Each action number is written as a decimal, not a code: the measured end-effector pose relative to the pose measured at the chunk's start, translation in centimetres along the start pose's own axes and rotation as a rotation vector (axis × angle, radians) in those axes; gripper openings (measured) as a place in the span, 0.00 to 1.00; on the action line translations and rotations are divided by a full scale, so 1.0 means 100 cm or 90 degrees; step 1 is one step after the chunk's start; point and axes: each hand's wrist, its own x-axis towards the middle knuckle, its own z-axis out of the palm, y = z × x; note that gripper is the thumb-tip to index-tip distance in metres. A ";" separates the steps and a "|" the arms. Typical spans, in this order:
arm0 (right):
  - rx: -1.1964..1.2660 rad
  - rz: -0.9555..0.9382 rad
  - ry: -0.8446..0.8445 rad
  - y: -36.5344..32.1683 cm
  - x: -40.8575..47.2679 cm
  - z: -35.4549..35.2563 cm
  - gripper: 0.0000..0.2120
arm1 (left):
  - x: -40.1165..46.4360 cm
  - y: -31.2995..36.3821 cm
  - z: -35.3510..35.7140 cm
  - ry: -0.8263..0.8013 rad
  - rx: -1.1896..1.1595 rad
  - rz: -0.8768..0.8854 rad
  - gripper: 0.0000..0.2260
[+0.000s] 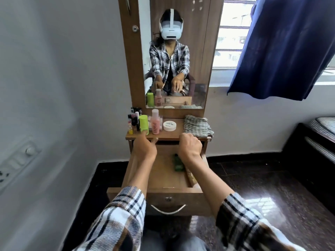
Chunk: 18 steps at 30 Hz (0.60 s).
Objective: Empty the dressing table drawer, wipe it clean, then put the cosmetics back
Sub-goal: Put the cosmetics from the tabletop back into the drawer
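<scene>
risk: the green tube [144,124] sits right at the shelf [170,135] edge and the left hand [145,148] is touching its base, so one clumsy nudge would probably tip it into the pink bottle [155,124] or off the front
risk 2: the drawer [163,178] is pulled way out; leaning on it could make it sag or tip, I'd guess
left hand: reached forward over the drawer, fingertips up at the shelf edge by the green tube; can't tell if it's gripping the tube or just touching
right hand [190,147]: knuckles up, fingers curled under near the shelf edge, just beside the cloth [197,125]; can't tell if it's holding anything
cosmetics: mostly up on the shelf already (small bottles, green tube, pink bottle, white jar [169,125])
drawer: not empty yet, a dark green item [176,163] is lying inside by the right wrist
cloth: folded on the shelf's right side, looks untouched
</scene>
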 end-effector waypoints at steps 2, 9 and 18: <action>0.054 -0.003 0.016 -0.007 0.011 -0.003 0.13 | 0.011 0.003 -0.004 0.029 -0.007 0.039 0.21; 0.351 0.000 0.002 -0.026 0.066 0.024 0.20 | 0.050 -0.010 0.017 0.049 -0.058 0.074 0.16; 0.467 -0.053 0.010 -0.043 0.124 0.086 0.19 | 0.077 -0.035 0.065 0.113 -0.118 0.041 0.15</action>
